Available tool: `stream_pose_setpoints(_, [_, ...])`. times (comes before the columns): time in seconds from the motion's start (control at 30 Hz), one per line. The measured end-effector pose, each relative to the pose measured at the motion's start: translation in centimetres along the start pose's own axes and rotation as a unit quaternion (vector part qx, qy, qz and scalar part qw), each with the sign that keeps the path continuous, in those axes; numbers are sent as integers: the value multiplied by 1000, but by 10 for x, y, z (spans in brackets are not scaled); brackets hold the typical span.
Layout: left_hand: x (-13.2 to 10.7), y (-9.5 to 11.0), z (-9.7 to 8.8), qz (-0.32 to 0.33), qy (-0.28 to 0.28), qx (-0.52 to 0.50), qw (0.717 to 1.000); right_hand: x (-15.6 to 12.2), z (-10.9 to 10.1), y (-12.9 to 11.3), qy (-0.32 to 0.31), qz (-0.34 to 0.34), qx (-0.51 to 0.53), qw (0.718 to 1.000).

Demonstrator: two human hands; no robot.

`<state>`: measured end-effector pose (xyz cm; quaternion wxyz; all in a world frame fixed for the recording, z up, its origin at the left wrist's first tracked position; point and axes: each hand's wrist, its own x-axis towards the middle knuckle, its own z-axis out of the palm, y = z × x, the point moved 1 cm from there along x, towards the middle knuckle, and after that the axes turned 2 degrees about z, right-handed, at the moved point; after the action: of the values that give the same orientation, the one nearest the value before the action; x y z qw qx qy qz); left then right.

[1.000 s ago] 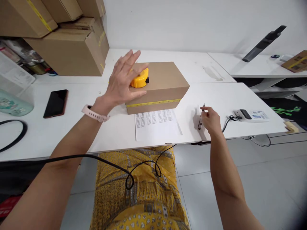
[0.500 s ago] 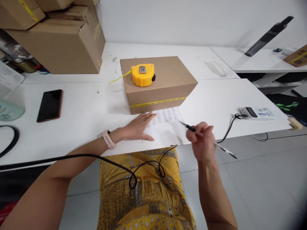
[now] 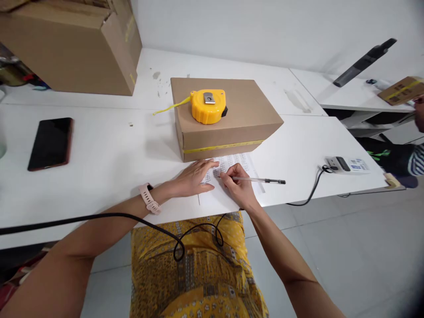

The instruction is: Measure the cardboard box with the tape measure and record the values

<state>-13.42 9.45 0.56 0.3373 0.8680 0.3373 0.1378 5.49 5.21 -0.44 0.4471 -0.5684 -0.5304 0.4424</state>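
My left hand lies flat with fingers apart on the left part of a printed paper sheet. Pinched in my right hand is a slim pen, its tip down at the printed rows and its capped-looking black end pointing right. Just behind both hands stands a closed cardboard box, covering the sheet's far edge. On top of the box rests a yellow tape measure, with a short length of its tape sticking out to the left.
A black phone lies on the white table at left. Larger cardboard boxes stand at the back left. A white power socket block with a black cable sits at right. Part of another person shows at the right edge.
My right hand has moved left and down onto the sheet with the pen, beside my left hand. The camera view has shifted slightly. Another person has come into view at right.
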Motion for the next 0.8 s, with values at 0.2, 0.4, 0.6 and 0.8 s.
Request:
stream_pose_setpoints(0.2, [-1,-4,6,9,9,-9,1000,5,12,-3,56,-30,-43,997])
stream_pose_setpoints(0.4, [0,-4,3,6,-1,5,1000,4,13,4,66,-29,-61,995])
stream_pose_setpoints(0.6, [0,-3,1,-3,-11,23,1000,4,12,6,69,-28,-74,994])
stream_pose_setpoints(0.8, [-1,-4,4,1,1,23,1000,5,12,6,66,-37,-95,993])
